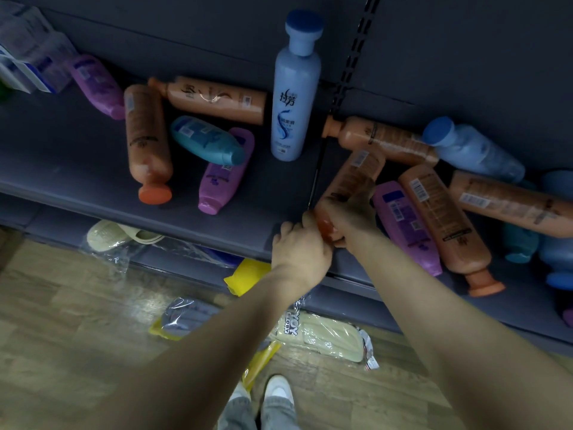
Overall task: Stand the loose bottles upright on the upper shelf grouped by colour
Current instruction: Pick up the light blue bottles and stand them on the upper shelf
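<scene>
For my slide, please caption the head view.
Left hand and right hand grip an orange bottle; one blue bottle stands upright.

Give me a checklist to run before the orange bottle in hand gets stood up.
1. Right hand grips the orange bottle: ok.
2. Left hand hold at its cap end: cannot tell.
3. Held bottle upright: not ok, it is lying over.
4. Bare spot on the shelf beside the upright blue bottle: ok.
5. Other orange bottles standing: not ok, all lie flat.
</scene>
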`<state>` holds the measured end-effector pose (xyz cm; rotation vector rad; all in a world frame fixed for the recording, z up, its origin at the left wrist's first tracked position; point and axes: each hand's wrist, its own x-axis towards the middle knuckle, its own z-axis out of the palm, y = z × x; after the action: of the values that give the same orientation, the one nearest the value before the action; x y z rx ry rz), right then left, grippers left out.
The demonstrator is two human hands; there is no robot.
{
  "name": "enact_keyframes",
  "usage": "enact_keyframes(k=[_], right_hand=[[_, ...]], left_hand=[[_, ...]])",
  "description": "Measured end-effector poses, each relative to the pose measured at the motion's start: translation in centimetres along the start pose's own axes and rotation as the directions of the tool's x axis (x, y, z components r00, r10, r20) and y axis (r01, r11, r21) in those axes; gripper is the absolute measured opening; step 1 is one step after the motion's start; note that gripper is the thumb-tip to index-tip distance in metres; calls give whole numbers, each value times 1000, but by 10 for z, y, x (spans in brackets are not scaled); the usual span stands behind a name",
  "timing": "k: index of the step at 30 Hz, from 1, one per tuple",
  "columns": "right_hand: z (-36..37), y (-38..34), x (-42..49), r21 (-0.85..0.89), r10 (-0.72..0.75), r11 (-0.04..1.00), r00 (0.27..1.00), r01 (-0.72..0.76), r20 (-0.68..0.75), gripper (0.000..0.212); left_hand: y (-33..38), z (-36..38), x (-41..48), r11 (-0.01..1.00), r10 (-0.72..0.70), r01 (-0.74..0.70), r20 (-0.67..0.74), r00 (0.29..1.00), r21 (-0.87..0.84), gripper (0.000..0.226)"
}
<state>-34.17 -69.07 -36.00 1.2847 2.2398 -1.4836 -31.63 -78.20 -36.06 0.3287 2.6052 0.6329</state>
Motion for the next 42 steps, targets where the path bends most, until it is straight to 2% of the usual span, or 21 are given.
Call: enact_keyframes(k=[4,7,9,12,14,18,23,31,35,42], right_hand=[[-11,4,-3,-167,-79,983,996,71,-39,85],[-13,5,-2,-239,-106,966,994,93,-40,80],[-15,3,-3,-315,-132,943,990,110,-48,75],[-18,-3,-14,-438,-263,876,962,204,-79,65],[-19,-5,-21,-415,-374,857,923,305,-93,61],[-10,-7,-28,-272,-572,803,814,530,-104,53],[-1,-20,-26,-207,-615,777,787,594,-53,52],[10,-39,-9,-223,-684,715,729,663,-29,49],[19,-48,-2,-202,-686,713,727,671,-6,49],[28,-70,13,-111,-596,797,803,593,10,57]], left_hand=[[11,-4,2,995,21,-10,110,994,-98,43],[3,-7,11,993,45,-36,79,996,-111,35],[-6,-8,17,986,78,-69,56,995,-149,42],[-13,-17,22,961,117,-106,27,993,-255,48],[-15,-25,24,943,107,-112,-33,994,-313,40],[-21,-34,32,935,50,-67,-60,997,-347,26],[-26,-38,41,932,51,-87,-111,992,-353,47],[-37,-39,67,913,79,-161,-226,971,-374,51],[-40,-44,82,899,82,-188,-271,959,-395,54],[-43,-60,104,875,81,-232,-344,936,-425,44]])
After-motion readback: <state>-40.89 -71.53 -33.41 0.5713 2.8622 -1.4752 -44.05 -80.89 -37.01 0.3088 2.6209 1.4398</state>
